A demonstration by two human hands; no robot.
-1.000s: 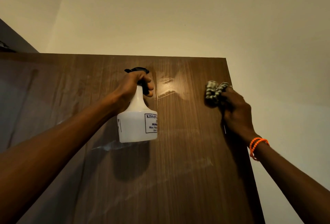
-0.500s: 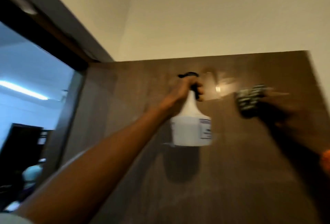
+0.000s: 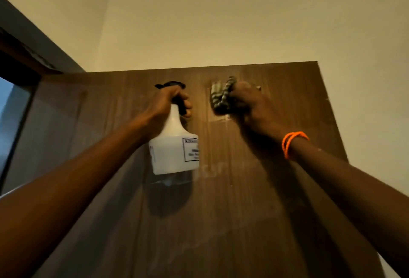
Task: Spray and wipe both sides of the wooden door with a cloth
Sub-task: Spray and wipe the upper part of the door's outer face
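The brown wooden door (image 3: 254, 211) fills the lower view, its top edge high up. My left hand (image 3: 164, 106) grips the black trigger head of a white spray bottle (image 3: 173, 151), held upright close to the door face. My right hand (image 3: 250, 105), with an orange band on the wrist, holds a bunched grey-green cloth (image 3: 220, 98) pressed against the door near its top. Wet streaks shine on the wood around and below the cloth.
The dark door frame (image 3: 24, 56) runs along the upper left, with a bright opening (image 3: 8, 109) beside the door's hinge side. A cream wall (image 3: 221, 16) rises above and to the right of the door's free edge (image 3: 332, 122).
The cloth hand has slid left across the top of the door, close to the bottle. The view swung left, bringing the door frame into sight. The bottle stays gripped.
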